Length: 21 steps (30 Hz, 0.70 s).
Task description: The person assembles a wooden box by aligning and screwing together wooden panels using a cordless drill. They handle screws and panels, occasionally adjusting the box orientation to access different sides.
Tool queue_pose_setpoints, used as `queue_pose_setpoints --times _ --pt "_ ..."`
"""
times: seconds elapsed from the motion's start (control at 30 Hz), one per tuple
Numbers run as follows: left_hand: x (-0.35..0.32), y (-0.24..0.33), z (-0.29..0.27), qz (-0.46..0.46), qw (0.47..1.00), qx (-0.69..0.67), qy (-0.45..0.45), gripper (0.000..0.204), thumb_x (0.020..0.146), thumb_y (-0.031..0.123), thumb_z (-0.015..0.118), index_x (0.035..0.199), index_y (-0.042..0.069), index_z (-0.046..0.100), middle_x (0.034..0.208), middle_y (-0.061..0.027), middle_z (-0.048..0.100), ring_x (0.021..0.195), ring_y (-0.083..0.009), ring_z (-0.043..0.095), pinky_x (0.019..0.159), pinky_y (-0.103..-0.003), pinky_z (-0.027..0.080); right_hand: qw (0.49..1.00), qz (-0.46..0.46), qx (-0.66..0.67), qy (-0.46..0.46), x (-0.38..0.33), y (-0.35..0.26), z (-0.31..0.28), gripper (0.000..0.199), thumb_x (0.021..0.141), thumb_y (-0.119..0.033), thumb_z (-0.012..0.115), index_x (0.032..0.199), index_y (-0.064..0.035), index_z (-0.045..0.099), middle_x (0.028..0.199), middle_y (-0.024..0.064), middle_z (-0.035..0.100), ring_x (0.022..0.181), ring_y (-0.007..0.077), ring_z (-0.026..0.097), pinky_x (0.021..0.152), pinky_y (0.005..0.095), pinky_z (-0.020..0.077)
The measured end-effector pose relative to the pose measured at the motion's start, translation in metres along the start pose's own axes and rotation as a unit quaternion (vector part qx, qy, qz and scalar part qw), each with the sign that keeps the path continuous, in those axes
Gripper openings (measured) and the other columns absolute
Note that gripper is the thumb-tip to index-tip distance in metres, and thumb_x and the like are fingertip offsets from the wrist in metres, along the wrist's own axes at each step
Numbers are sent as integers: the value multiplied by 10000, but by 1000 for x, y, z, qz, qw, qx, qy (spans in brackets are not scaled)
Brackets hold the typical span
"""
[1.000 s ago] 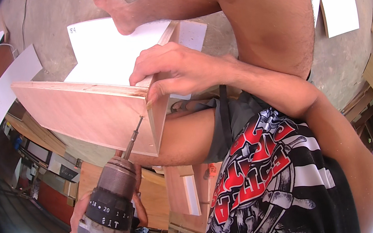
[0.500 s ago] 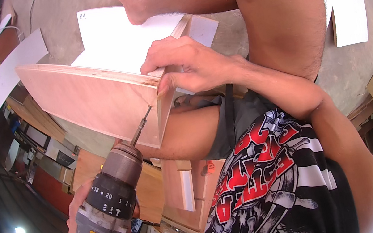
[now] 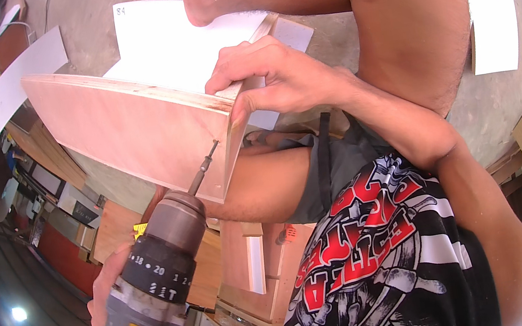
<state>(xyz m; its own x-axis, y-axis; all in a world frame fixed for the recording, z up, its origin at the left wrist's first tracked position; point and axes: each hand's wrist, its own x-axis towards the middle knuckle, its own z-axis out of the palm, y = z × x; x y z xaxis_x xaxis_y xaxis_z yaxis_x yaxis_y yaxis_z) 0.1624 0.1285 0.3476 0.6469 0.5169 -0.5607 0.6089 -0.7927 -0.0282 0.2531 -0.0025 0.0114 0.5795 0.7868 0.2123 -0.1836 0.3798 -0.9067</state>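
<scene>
My left hand (image 3: 106,286) is wrapped round a grey and black cordless drill (image 3: 158,264) with a yellow button, low on the left; the drill body hides part of the hand. Its slim driver bit (image 3: 206,162) points up and right, the tip at the face of a plywood panel (image 3: 125,125) close to its right end. Whether the tip has entered the wood I cannot tell. My right hand (image 3: 279,75) grips the corner where this panel meets another board, thumb on the near side and fingers over the top edge.
A white board (image 3: 153,35) extends behind the panel, with my bare foot (image 3: 199,5) against it. My bent legs flank the work. White sheets (image 3: 494,30) lie on the floor at the right. Wooden boxes (image 3: 242,266) stand below, and boards and clutter line the left.
The whole view has shifted slightly. The panel, my right hand and the drill keep nearly the same places relative to each other, with the bit tip at the same spot near the panel's end.
</scene>
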Motion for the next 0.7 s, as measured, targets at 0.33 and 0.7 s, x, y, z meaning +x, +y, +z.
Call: queue_pose_setpoints --times 0.33,0.7 --pt "-16 -17 14 -82 979 -171 81 613 709 205 800 1229 -68 623 1160 -155 683 1060 -207 672 944 -330 538 998 -33 -39 31 -6 -4 9 284 801 -134 759 1043 -12 672 911 128 657 891 323 621 821 422 458" --pt "3 4 15 -50 997 -43 49 474 732 181 843 1163 45 700 1020 -111 747 934 -185 727 852 -298 555 998 -23 -47 25 -7 -6 10 264 778 -60 683 1037 -24 649 894 117 629 894 313 599 875 428 419"
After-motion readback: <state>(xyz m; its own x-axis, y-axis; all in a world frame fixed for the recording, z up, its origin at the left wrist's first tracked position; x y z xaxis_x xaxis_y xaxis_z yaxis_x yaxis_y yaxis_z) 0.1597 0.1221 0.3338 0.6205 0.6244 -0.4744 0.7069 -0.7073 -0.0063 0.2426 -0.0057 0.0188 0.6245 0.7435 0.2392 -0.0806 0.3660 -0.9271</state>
